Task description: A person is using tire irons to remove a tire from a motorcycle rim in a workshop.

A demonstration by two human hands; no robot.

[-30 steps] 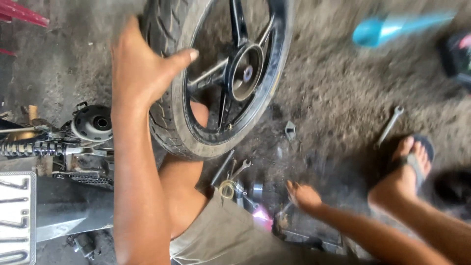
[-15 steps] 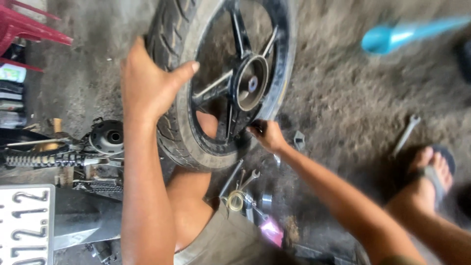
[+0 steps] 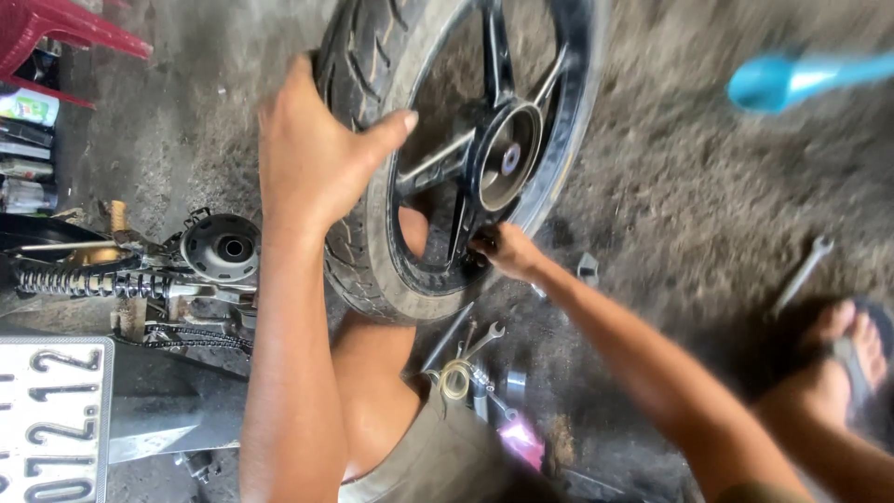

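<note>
A black motorcycle wheel (image 3: 549, 158) with a treaded tyre and cast spokes stands upright on the dirt floor, leaning against my knee. My left hand (image 3: 312, 154) grips the tyre's tread at the top left, thumb over the sidewall. My right hand (image 3: 503, 250) reaches to the lower rim of the wheel beside a spoke, its fingers closed on the rim edge. The hub (image 3: 507, 154) faces the camera.
Spanners and small parts (image 3: 470, 359) lie on the ground by my leg, another spanner (image 3: 801, 275) lies near my sandalled foot (image 3: 852, 349). A motorcycle's rear end with chain, spring and number plate (image 3: 51, 414) is at left. A blue funnel (image 3: 792, 79) lies top right, red plastic chair (image 3: 65, 28) top left.
My right hand has come up from the tools on the ground to the wheel's lower rim. My left hand has kept its hold on the tyre. The view has shifted closer.
</note>
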